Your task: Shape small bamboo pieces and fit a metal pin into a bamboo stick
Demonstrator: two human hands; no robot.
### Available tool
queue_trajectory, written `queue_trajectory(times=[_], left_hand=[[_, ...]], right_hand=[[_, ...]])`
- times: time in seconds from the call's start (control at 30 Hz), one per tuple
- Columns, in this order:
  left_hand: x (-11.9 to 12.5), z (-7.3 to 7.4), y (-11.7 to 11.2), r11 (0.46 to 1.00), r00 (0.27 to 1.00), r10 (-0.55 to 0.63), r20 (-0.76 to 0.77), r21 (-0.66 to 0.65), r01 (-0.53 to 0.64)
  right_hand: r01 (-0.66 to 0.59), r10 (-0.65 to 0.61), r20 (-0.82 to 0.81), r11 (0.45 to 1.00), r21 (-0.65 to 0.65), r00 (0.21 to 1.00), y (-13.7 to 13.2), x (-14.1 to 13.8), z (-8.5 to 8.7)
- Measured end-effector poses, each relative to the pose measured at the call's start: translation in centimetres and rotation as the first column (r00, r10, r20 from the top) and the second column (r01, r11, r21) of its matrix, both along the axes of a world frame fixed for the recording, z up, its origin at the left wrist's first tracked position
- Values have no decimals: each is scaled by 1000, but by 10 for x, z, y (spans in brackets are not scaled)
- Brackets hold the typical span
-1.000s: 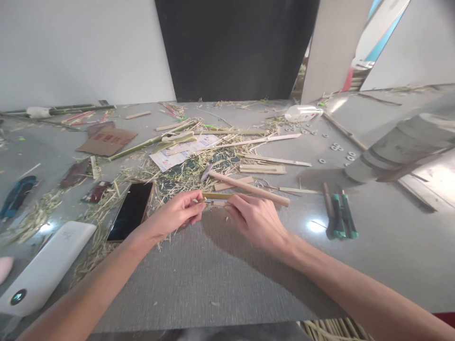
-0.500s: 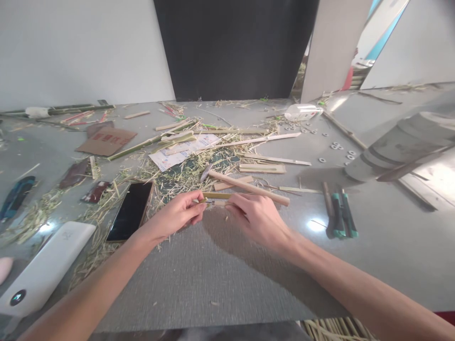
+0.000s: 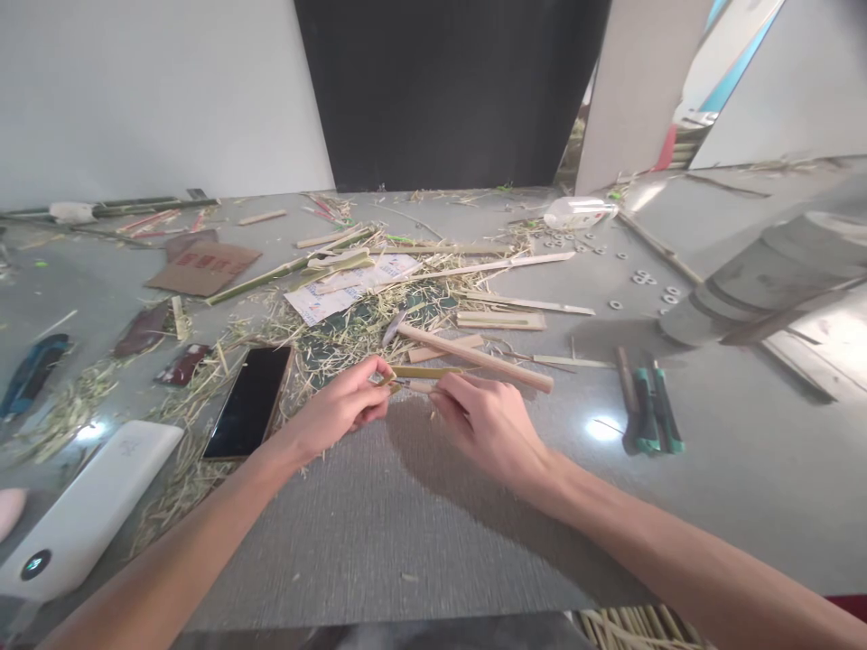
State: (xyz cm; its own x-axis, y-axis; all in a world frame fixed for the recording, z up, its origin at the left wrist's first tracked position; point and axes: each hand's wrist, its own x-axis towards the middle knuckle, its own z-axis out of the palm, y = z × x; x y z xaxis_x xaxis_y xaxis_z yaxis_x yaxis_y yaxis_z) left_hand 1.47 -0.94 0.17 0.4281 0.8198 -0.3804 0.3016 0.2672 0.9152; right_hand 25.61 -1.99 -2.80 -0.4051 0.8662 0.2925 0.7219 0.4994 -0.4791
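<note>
My left hand (image 3: 358, 395) pinches a small yellow-green bamboo piece (image 3: 387, 380) between thumb and fingertips. My right hand (image 3: 484, 415) is closed around a slim tool with a pale wooden handle (image 3: 421, 387) and a thin metal tip. That tip meets the bamboo piece at my left fingertips; the exact contact is too small to make out. Just beyond the fingers lies a flat yellowish bamboo strip (image 3: 426, 371). A hammer (image 3: 474, 357) with a wooden handle rests behind my right hand.
Bamboo shavings (image 3: 339, 338) and split strips (image 3: 501, 320) cover the middle. A phone (image 3: 249, 402) and a white power bank (image 3: 91, 510) lie left. To the right are green-handled tools (image 3: 654, 411), small white rings (image 3: 642, 277) and a large grey cylindrical object (image 3: 772, 280).
My right hand has tilted slightly, and more of the bamboo strip behind it shows. The tool and the pinched bamboo piece have shifted a little; both hands keep their hold.
</note>
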Motion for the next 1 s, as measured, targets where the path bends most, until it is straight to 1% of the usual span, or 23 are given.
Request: queue_trajectory(times=[0.17,0.43,0.67,0.8,1.0], left_hand=[[-4,-2,0,1000,999,-23,35,-15,24],[-6,0,0,998,998,-52,-22,26,53],[-4,2,1,997,996,-75,-42,-1,75],[-4,1,1,996,996,-89,-29,4,90],[-4,0,2,995,995,-100,-23,17,101]], right_hand=[[-30,31,7,1000,-8,1000,2,2,0],[-101,102,32,995,-15,994,7,6,3],[-163,164,52,987,-12,985,13,12,10],[-178,178,61,984,-6,982,15,13,13],[-181,181,69,983,7,981,16,14,13]])
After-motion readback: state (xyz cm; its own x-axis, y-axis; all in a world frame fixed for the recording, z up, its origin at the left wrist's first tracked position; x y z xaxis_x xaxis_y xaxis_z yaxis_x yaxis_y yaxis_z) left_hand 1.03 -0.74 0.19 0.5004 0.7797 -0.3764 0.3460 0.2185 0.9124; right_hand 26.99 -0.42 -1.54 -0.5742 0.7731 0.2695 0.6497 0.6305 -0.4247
